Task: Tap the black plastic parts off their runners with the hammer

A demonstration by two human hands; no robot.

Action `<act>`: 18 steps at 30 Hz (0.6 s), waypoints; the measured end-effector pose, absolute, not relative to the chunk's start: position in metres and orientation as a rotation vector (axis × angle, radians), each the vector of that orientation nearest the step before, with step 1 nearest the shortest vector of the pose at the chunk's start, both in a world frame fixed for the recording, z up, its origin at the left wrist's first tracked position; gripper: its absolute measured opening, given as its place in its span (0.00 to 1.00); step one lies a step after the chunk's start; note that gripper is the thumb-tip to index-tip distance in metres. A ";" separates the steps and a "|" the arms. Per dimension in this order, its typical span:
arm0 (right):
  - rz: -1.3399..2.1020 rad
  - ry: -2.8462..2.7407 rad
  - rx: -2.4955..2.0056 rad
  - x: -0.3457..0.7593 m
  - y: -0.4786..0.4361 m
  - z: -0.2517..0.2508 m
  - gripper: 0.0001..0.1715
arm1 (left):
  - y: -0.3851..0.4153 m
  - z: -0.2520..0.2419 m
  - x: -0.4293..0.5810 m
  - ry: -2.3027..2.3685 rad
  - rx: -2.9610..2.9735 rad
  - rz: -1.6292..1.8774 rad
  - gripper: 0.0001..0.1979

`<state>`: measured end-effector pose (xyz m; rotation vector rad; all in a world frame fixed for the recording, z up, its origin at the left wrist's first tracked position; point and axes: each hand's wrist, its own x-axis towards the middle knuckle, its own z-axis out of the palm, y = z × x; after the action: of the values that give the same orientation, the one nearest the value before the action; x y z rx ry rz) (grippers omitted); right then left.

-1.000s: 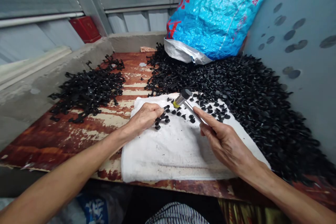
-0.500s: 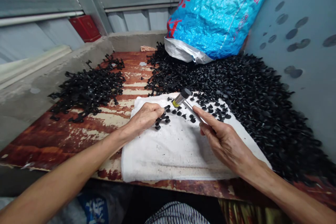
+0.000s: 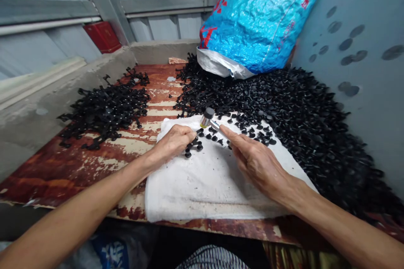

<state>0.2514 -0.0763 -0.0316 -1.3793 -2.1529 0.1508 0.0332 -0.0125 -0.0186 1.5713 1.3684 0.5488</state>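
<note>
My left hand (image 3: 180,138) is closed on a branched black plastic piece (image 3: 193,147) with round ends, held over the folded white cloth (image 3: 202,189). My right hand (image 3: 252,153) grips the metal handle of a small hammer (image 3: 207,117) with a black face on top and a yellow one below. The hammer head is just above the upper end of the black piece, close to my left fingertips. Several loose black round-headed parts (image 3: 220,141) lie on the cloth to the right of the piece.
A large heap of black parts (image 3: 318,134) covers the right and back. Branched black pieces (image 3: 107,109) are piled on the worn red-brown board (image 3: 41,168) at left. A blue sack (image 3: 259,21) leans behind the heap. A red box (image 3: 102,37) stands at the back left.
The hammer and my right hand have moved left, bringing the head over the black piece's upper end. My left hand keeps its hold in nearly the same place.
</note>
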 end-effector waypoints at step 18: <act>0.185 -2.116 -1.390 0.247 -0.080 -0.024 0.36 | -0.011 -0.017 0.033 1.402 1.568 0.517 0.11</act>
<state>0.2473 -0.0802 -0.0242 -1.3901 -2.1160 0.1845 0.0329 -0.0107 -0.0172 1.5678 1.4018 0.5169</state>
